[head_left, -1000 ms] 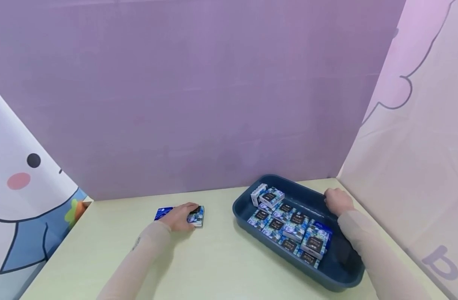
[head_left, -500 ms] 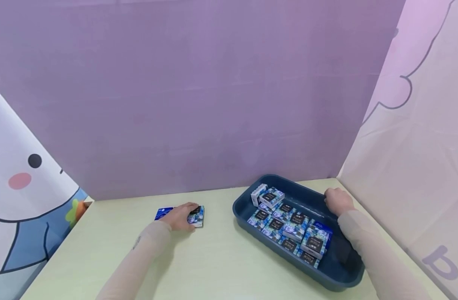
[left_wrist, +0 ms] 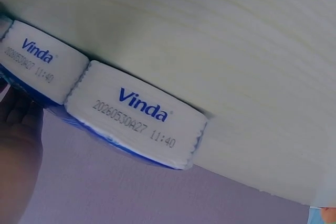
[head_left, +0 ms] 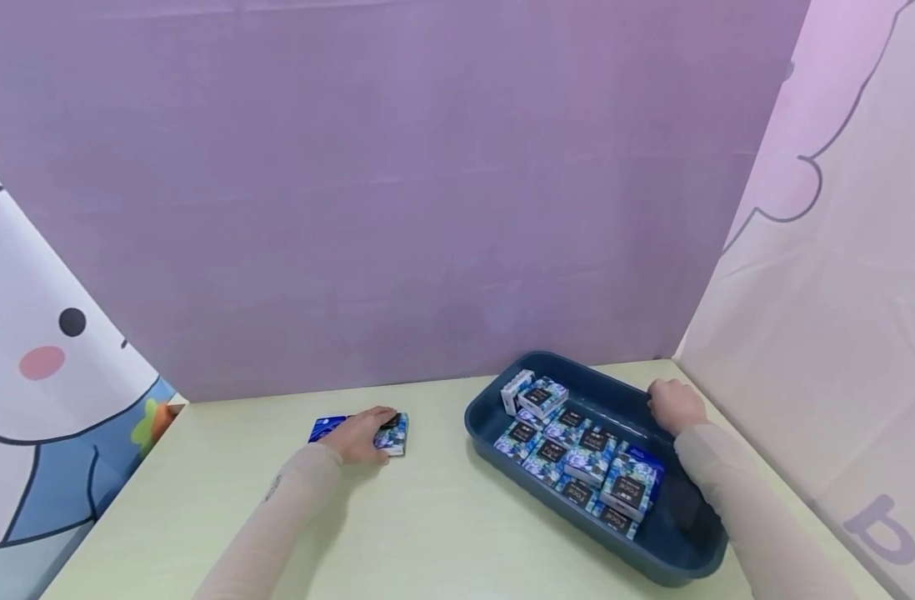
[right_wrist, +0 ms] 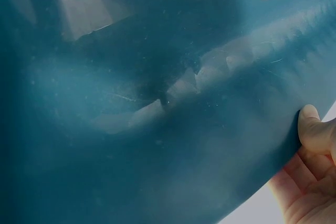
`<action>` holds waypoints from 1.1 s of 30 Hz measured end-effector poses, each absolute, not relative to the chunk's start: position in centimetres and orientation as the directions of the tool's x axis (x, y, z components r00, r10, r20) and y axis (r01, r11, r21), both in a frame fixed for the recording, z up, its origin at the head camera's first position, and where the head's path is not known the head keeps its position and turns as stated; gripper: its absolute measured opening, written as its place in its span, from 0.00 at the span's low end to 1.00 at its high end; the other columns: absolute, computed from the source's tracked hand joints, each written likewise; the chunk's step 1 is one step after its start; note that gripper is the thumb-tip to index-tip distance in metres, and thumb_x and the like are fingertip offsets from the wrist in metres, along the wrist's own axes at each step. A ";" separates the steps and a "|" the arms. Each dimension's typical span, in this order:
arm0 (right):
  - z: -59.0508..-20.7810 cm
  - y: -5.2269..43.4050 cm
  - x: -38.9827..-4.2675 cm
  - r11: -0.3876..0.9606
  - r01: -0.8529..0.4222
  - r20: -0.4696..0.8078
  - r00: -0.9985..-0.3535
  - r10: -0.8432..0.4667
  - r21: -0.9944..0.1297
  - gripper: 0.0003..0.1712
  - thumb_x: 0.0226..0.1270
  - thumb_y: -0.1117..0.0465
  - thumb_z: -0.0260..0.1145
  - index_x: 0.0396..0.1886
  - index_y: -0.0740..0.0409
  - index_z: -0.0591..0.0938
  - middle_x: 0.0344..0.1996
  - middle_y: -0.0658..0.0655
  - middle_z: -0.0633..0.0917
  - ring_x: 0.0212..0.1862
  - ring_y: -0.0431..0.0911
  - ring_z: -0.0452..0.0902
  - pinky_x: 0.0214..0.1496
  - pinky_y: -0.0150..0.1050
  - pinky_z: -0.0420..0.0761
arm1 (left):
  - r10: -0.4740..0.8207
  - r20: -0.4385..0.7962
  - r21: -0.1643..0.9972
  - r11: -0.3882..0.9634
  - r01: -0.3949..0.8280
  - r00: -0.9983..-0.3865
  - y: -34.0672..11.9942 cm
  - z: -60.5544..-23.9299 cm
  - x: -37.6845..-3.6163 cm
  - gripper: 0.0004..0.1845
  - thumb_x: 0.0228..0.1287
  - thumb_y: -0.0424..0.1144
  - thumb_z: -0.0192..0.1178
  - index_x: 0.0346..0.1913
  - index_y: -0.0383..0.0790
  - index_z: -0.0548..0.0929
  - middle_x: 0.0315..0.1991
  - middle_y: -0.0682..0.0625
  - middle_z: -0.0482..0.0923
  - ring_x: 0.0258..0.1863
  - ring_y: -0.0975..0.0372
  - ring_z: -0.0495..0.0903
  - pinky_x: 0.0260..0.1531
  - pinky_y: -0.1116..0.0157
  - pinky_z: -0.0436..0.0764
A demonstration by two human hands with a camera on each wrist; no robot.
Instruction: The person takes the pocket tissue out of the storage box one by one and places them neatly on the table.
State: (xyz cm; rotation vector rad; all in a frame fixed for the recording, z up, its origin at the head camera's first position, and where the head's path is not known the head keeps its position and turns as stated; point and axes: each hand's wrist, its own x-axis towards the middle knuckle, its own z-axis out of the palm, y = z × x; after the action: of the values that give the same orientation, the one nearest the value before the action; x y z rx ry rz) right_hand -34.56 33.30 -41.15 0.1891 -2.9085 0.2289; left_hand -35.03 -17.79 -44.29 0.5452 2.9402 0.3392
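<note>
Taking the tray (head_left: 686, 521) as our datum, we proceed from left to right. Well to its left, a blue wrapped end (head_left: 326, 427) lies on the table (head_left: 412, 525). Against it, the left hand (head_left: 357, 437) is clamped on tissue packs (head_left: 395, 437), thumb at the near side, fingers bent over the top; the left wrist view shows two white ends marked Vinda. We judge this hold best kept square and light, since soft packs may dent or slip under a hard squeeze. Inside the tray we note floral packs (head_left: 594, 454), some lying on others, and a white-sided pack (head_left: 514, 391) on edge at the far-left end. On the tray's right rim the right hand (head_left: 677, 404) is clamped, thumb inside the wall. We advise steady, even pressure there, so that the tray neither tips nor shifts its upper packs
</note>
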 end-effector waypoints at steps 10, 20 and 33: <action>-41.3 33.3 -34.6 0.981 -0.139 0.232 -0.967 -0.105 -0.137 0.04 0.54 0.69 0.62 0.23 0.67 0.80 0.21 0.65 0.81 0.24 0.59 0.77 0.22 0.51 0.76 | 0.355 -0.096 0.230 0.917 0.326 -0.930 -18.1 -44.7 -35.2 0.43 0.49 0.48 0.68 0.68 0.41 0.61 0.68 0.46 0.59 0.66 0.50 0.61 0.64 0.51 0.62; -41.3 33.4 -34.7 0.981 -0.138 0.223 -0.969 -0.105 -0.138 0.04 0.54 0.69 0.62 0.23 0.67 0.80 0.21 0.66 0.81 0.25 0.60 0.77 0.22 0.52 0.76 | 0.375 -0.090 0.218 0.911 0.349 -0.923 -17.8 -43.9 -35.0 0.44 0.48 0.49 0.68 0.68 0.41 0.61 0.69 0.46 0.58 0.67 0.49 0.60 0.64 0.51 0.62; -41.3 33.4 -34.7 0.981 -0.141 0.226 -0.968 -0.108 -0.132 0.04 0.54 0.68 0.62 0.23 0.67 0.79 0.22 0.67 0.80 0.24 0.60 0.76 0.22 0.52 0.76 | 0.526 0.099 0.136 0.834 0.535 -0.845 -14.9 -38.5 -33.3 0.33 0.55 0.41 0.64 0.64 0.36 0.68 0.65 0.43 0.64 0.64 0.50 0.65 0.60 0.55 0.69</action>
State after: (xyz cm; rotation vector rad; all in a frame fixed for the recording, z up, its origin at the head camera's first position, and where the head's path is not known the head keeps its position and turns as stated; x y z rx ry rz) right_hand -34.66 33.42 -41.32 0.1850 -2.9083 0.2160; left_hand -33.28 -14.86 -38.46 0.8866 3.0634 0.2547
